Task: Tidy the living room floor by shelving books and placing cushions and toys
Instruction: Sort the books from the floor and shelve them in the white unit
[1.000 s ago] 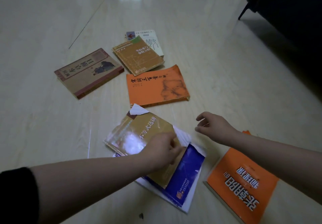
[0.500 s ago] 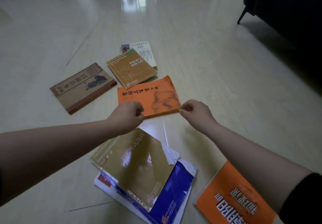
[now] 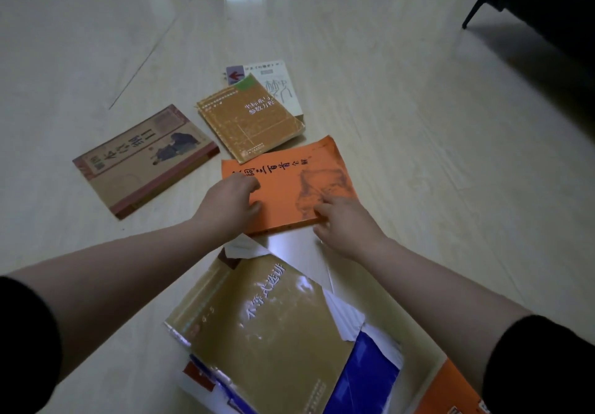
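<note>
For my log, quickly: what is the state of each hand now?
Left hand: grips the flat orange paperback book, near-left corner.
Right hand: pinches the same book's near-right corner.

An orange book [image 3: 289, 185] lies flat, gripped at its near edge by the left hand [image 3: 230, 204] and right hand [image 3: 346, 225]. Beyond the left hand lie a tan book [image 3: 145, 159] and a brown book [image 3: 251, 120] overlapping a white book [image 3: 278, 86]. Nearer than both hands, a glossy gold book [image 3: 257, 326] tops a blue book [image 3: 363, 378].
</note>
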